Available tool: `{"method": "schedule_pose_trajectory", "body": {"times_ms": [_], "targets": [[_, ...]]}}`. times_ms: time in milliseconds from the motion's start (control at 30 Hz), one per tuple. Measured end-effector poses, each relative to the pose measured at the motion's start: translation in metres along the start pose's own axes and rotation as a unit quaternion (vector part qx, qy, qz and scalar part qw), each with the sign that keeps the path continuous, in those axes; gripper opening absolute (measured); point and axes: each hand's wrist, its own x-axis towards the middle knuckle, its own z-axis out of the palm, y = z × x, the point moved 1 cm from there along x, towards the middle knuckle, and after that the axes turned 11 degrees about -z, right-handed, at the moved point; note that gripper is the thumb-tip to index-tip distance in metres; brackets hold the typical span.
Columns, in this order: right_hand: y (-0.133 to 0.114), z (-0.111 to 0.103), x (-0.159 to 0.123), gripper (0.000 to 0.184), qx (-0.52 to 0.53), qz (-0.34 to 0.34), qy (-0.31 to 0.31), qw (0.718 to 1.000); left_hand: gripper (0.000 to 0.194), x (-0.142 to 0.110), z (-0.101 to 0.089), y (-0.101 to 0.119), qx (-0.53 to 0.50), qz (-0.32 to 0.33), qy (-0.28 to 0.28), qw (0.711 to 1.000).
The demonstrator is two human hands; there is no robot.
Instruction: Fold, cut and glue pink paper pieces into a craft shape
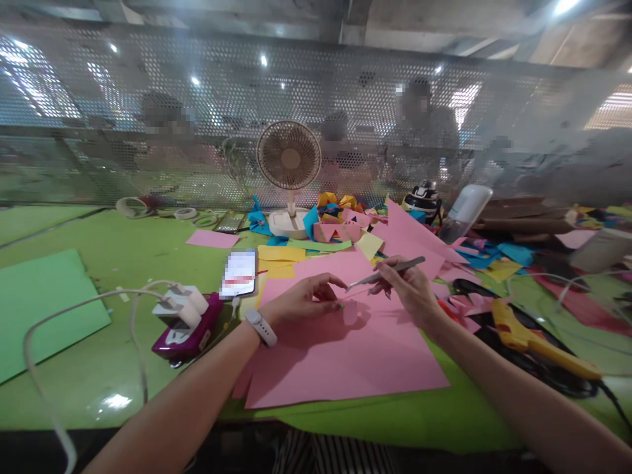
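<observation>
My right hand (pixel 405 289) grips grey metal tweezers (pixel 402 265), their tips pointing left toward my other hand. Bent over the paper, my left hand (pixel 309 297) has its thumb and index finger apart, with the tweezer tips close to the index fingertip. Just by the left thumb is a small pale pink paper piece (pixel 350 312); whether the thumb touches it I cannot tell. Beneath both hands lie large pink paper sheets (pixel 345 368). A white watch (pixel 261 327) is on my left wrist.
A yellow glue gun (pixel 538 342) rests on a black tray at right. Left of the paper are a phone (pixel 239 273) and a purple power strip (pixel 197 336) with chargers and cables. Behind stand a fan (pixel 289 158), colored paper scraps (pixel 338 230) and a white-capped bottle (pixel 467 210).
</observation>
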Motion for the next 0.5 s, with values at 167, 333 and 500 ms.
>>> {"method": "schedule_pose_trajectory", "body": {"times_ms": [167,333,500], "targets": [[-0.001,0.004,-0.003,0.038,0.024,-0.034,-0.018,0.999,0.067,-0.001,0.0,-0.004,-0.065,-0.016,0.003,0.998],[-0.001,0.01,-0.008,0.025,-0.029,-0.116,-0.065,0.991,0.086,-0.003,0.0,-0.003,-0.074,-0.022,0.0,0.997],[0.001,0.016,-0.012,0.025,-0.125,-0.108,-0.198,0.966,0.078,-0.003,-0.001,0.0,-0.053,-0.013,0.032,0.998]]}}
